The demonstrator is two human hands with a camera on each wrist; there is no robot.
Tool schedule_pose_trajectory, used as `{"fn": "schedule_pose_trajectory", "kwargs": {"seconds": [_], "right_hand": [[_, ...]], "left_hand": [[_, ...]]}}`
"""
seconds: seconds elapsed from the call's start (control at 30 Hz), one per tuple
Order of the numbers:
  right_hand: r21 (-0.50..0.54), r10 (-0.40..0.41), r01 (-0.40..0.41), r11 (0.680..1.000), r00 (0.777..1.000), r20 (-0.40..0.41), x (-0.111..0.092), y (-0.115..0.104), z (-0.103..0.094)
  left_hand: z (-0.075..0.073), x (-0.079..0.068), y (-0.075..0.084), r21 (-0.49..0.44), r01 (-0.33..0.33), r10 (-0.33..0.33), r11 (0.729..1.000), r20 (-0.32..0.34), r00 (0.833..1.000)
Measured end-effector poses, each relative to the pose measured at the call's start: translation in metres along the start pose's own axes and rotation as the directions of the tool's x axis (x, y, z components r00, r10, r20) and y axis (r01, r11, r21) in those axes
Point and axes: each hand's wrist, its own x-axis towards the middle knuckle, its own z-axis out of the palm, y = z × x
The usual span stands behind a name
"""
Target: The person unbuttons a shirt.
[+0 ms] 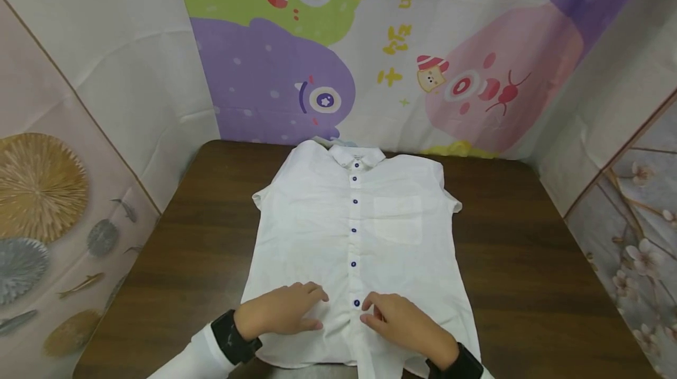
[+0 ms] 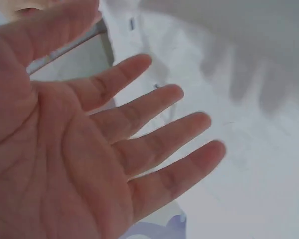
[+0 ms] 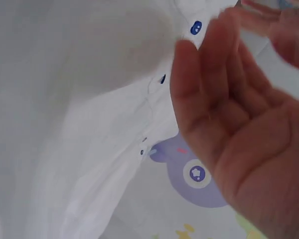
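L hand (image 1: 282,311) and R hand (image 1: 404,323) lie palm-down on lower front of white shirt (image 1: 317,220), one each side of the button placket, near hem. L fingers (image 2: 154,99) straight, spread, gripping nothing. R fingers (image 3: 209,84) loosely extended, tips by lowest blue button (image 1: 357,303); nothing pinched. Shirt flat, buttoned, on dark wood bench (image 1: 529,250), collar (image 1: 357,156) at far edge. Beyond: cartoon backdrop (image 1: 370,44).

A dark wooden desk (image 1: 529,261) stands before a cartoon monster backdrop (image 1: 370,56), with patterned panels (image 1: 47,220) at both sides.
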Motion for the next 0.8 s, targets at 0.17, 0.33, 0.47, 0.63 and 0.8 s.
{"fn": "schedule_pose_trajectory", "kwargs": {"seconds": [0.17,0.33,0.47,0.63,0.8], "right_hand": [[-0.062,-0.006,-0.004,0.998,0.985,-0.170,0.009,-0.004,0.005],[-0.044,0.100,-0.110,0.993,0.978,-0.181,0.017,-0.008,0.014],[-0.073,0.150,-0.167,0.983,0.969,-0.194,0.018,-0.007,0.021],[-0.102,0.172,-0.199,0.975,0.959,-0.226,0.018,-0.004,0.028],[-0.109,0.179,-0.210,0.972,0.954,-0.241,0.017,-0.001,0.033]], "left_hand": [[-0.004,0.012,0.009,0.001,-0.039,0.039,0.999,-0.111,0.993],[-0.003,0.020,0.016,-0.070,-0.019,0.006,0.997,-0.184,0.983],[0.002,0.025,0.017,-0.217,-0.033,-0.012,0.976,-0.203,0.979],[0.014,0.029,0.016,-0.328,-0.031,-0.039,0.944,-0.204,0.978],[0.027,0.031,0.015,-0.380,-0.010,-0.065,0.925,-0.185,0.981]]}}
